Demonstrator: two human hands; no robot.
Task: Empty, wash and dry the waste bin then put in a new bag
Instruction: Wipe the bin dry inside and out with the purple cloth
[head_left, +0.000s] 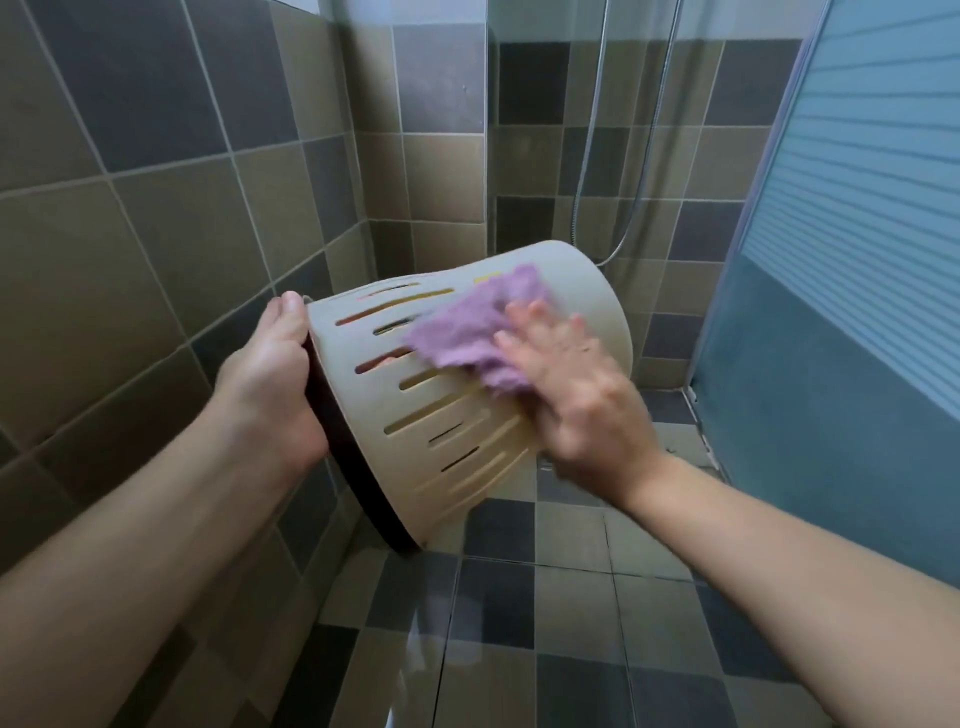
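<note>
A cream plastic waste bin with slotted sides and a dark rim is held on its side in the air, its base pointing away to the upper right. My left hand grips the dark rim on the left, thumb on top. My right hand lies flat with straight fingers on a purple cloth, pressing it against the bin's outer wall. The hand and the cloth are blurred by motion. The bin's inside is hidden from here.
A tiled wall stands close on the left. A shower hose hangs in the far corner. A frosted glass shower door closes off the right side. Checkered floor tiles spread below the bin.
</note>
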